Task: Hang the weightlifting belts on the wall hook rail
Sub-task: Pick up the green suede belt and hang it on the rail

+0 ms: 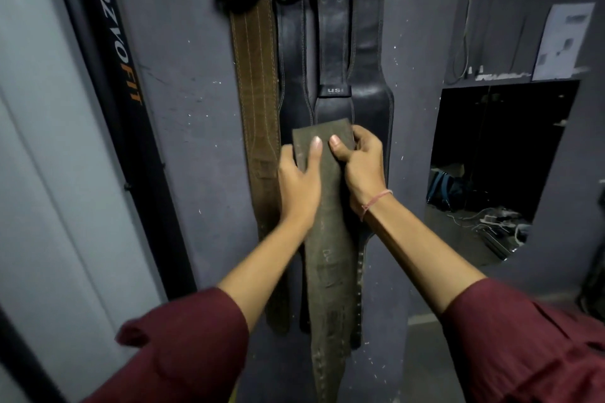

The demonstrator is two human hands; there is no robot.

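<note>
left hand [299,180]: I see it gripping the olive belt [330,255] at its left edge, thumb on front.
right hand [361,170]: grips the right edge, near the top end.
olive belt: upright, tail hanging, in front of black belts [330,42].
brown belt [255,75]: hangs on wall [183,108], just left.

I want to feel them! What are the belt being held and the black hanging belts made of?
The held olive-grey belt looks like matte suede leather: fuzzy, scuffed surface. The black hanging belts look like smooth leather, possibly synthetic: faint sheen, stitched edges.
</note>
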